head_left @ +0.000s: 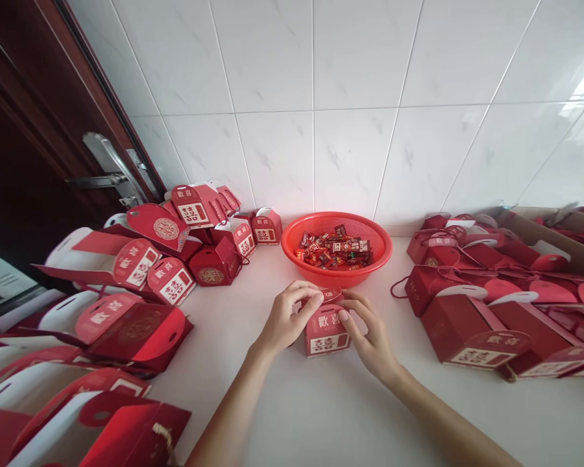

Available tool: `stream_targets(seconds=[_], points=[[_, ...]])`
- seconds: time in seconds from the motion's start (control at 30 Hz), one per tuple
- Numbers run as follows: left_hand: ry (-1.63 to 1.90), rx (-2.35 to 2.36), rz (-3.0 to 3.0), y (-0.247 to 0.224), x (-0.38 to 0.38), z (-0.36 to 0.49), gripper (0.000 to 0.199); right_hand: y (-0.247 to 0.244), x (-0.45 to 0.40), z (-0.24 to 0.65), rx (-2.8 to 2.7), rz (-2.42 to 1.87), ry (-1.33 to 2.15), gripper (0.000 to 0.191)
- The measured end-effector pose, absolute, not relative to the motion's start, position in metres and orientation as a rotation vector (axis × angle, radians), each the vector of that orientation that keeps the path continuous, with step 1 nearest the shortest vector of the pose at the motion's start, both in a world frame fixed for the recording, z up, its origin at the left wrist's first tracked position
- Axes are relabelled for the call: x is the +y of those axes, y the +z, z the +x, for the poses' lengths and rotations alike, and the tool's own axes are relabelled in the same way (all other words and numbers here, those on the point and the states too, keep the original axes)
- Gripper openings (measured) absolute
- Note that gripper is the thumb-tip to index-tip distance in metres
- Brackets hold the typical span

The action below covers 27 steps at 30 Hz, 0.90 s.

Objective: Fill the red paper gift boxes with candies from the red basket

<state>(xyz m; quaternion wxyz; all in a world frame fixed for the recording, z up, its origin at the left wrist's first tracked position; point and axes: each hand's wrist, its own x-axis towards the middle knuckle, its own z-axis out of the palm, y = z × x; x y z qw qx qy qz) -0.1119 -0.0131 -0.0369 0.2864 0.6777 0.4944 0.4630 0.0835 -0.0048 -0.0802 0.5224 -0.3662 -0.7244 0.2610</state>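
A small red gift box [328,324] with gold-white Chinese characters stands upright on the white tabletop, its top flaps raised. My left hand [292,316] is closed at the box's upper left, thumb and fingers pinching by the top flap. On the other side, my right hand [370,334] grips the box's right edge, with the thumb at the front and the fingers reaching behind the top. Just behind the box sits a red plastic basket [338,279] holding many wrapped candies [335,248]. The inside of the box is hidden from view.
Many open red boxes [175,279] are heaped along the left. Rows of closed red boxes [472,327] fill the right, near a cardboard carton [535,227]. A tiled wall [272,155] runs behind. A dark door with a metal handle [109,168] stands at far left.
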Motion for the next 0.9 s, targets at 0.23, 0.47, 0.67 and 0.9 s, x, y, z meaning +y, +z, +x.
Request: stream_targets(seconds=[0.23, 0.47, 0.67, 0.9], points=[[1.191, 1.356, 1.834, -0.042, -0.009, -0.113, 0.026, -0.084, -0.004, 0.082, -1.715, -0.875, 0.65, 0.024], [1.132, 1.426, 1.765, -0.043, -0.009, -0.113, 0.022, -0.083, -0.003, 0.086, -1.599, -0.988, 0.96, 0.04], [1.06, 1.543, 1.609, -0.041, -0.01, -0.112, 0.046, -0.077, 0.004, 0.091, -1.531, -1.061, 1.166, 0.047], [0.805, 1.83, 1.573, -0.035, -0.014, -0.115, 0.072, -0.07, 0.004, 0.092, -1.51, -1.089, 1.136, 0.048]])
